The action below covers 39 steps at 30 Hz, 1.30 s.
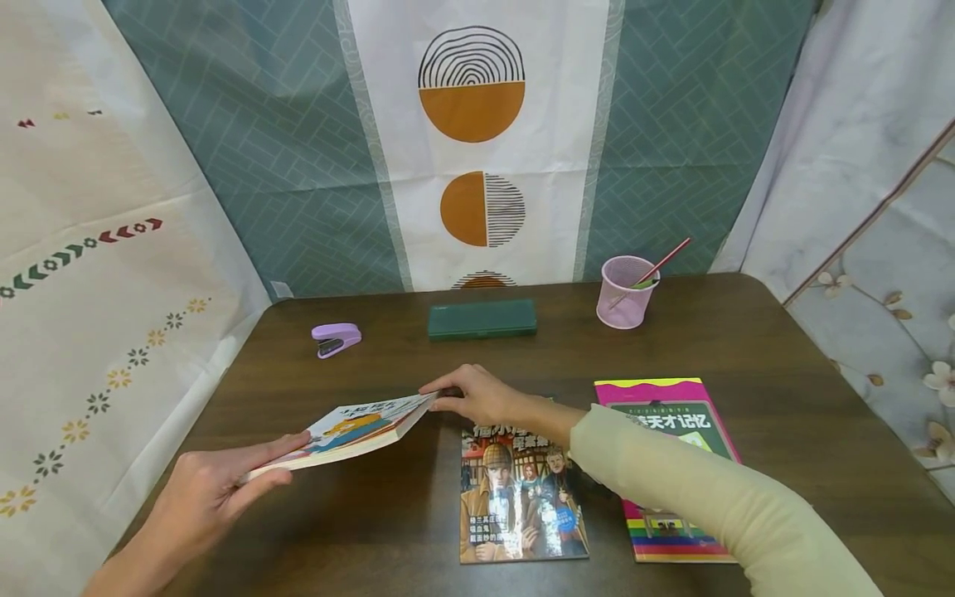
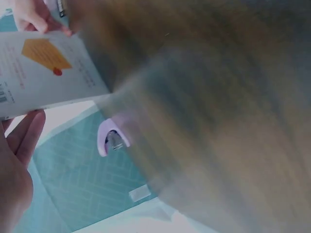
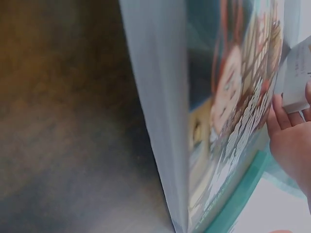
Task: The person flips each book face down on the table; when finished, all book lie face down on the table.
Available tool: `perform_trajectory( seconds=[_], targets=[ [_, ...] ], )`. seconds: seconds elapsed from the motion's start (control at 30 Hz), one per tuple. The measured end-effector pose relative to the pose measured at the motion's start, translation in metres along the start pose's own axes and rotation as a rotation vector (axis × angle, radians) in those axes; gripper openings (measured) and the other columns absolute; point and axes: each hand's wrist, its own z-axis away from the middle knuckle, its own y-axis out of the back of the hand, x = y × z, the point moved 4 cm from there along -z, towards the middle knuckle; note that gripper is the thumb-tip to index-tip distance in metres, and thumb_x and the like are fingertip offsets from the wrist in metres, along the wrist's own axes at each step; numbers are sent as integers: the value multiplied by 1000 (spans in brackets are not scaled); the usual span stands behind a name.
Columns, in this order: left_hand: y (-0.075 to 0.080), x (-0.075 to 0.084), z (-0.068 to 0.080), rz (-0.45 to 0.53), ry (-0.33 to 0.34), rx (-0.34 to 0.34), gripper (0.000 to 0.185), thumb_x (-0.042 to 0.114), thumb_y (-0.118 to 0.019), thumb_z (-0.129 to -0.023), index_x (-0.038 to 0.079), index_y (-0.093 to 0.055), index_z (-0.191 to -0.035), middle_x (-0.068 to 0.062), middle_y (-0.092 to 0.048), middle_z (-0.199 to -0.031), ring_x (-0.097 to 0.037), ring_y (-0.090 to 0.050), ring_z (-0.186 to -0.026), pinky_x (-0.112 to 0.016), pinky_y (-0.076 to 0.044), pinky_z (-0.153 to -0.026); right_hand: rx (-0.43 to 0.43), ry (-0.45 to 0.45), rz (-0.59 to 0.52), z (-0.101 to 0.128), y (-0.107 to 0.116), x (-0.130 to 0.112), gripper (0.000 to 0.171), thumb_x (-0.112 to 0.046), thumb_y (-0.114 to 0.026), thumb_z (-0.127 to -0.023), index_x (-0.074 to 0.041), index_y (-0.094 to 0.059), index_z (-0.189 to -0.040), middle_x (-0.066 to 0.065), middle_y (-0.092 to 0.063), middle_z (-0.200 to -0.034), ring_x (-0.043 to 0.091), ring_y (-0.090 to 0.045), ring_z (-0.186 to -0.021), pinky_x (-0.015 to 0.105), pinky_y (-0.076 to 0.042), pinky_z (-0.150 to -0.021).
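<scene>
**Paperback lifted between both hands**

The left hand [image 1: 201, 489] and right hand [image 1: 485, 396] each pinch one end of a thin, pale-covered illustrated paperback [image 1: 351, 433], held tilted above the dark wooden bench [image 1: 783, 348]. It is not yet set down; two glossy books [image 1: 518, 497] lie flat alongside.

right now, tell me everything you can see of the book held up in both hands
The paperback book is thin, with a glossy illustrated cover in orange, teal and white, pale page edges, and a white back cover bearing a barcode and an orange shape. It is closed, lifted off the dark wooden table and tilted. The left hand holds its near end; the right hand pinches its far corner.
</scene>
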Motion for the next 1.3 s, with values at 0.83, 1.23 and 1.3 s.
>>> perform_trajectory(
  seconds=[0.83,1.23,1.3],
  targets=[
    [38,17,-41,-51,-55,326,57,50,-67,-103,-5,-82,-97,-6,-79,-82,7,-45,-55,-7,-32,-51,119,-26,-201,14,27,-29,19,-10,-66,-106,1,-76,-119,7,-79,-103,17,-75,-100,23,-53,-82],
    [39,4,-36,-19,121,293,49,44,-77,-98,-2,-81,-116,-14,-80,-94,15,-66,-88,-3,-48,-66,175,-54,-276,24,48,-36,18,-12,-68,-106,-2,-77,-118,5,-79,-105,19,-75,-101,34,-53,-94],
    [38,3,-36,-13,144,293,45,37,-82,-96,-2,-80,-118,-15,-79,-93,15,-67,-86,-3,-49,-67,184,-60,-284,25,50,-37,18,-11,-68,-106,-1,-76,-119,6,-79,-107,20,-75,-100,34,-54,-94]
  ],
)
